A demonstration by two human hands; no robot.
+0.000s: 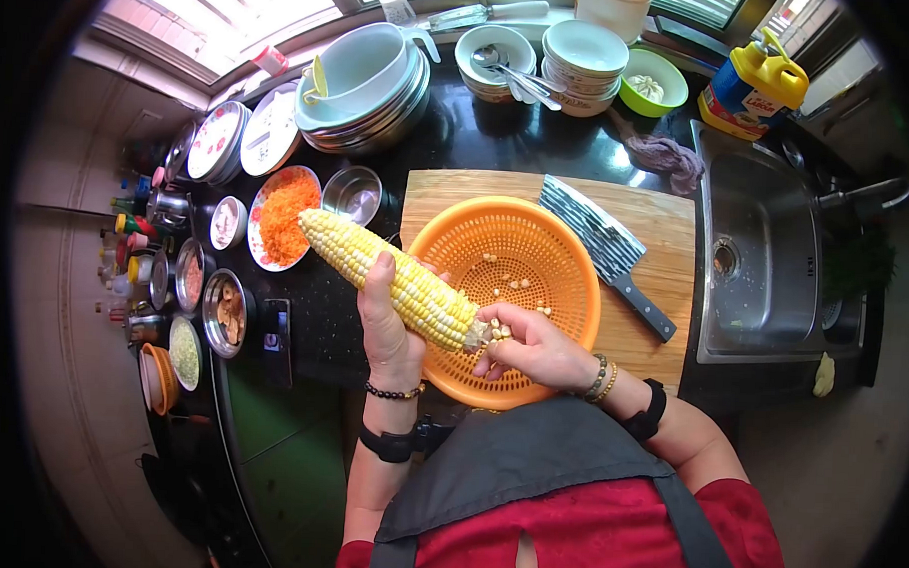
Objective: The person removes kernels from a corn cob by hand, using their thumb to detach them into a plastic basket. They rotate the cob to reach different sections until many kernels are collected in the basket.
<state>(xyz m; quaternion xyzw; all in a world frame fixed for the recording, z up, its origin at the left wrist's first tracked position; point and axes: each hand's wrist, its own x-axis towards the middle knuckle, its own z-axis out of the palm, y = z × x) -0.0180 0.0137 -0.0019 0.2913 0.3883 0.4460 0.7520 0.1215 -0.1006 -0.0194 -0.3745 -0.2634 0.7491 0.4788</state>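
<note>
My left hand (388,327) is gripping the corn cob (390,277) mid-length, its axis running far-left to near-right, while my right hand (532,349) is pinching kernels at its near end over the orange colander (575,278).

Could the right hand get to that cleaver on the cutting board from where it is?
Probably yes. The right hand is at the corn cob over the orange colander, and the cleaver lies just beyond the rim on the open cutting board, nothing between.

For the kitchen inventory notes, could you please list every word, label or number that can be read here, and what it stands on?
Nothing can be read with certainty.
Yellow bottle by the sink: its blue and red label carries print, too blurred to read.
Jars and bottles at the left edge: labels too small to read.
Phone on the counter: no legible text.
</note>
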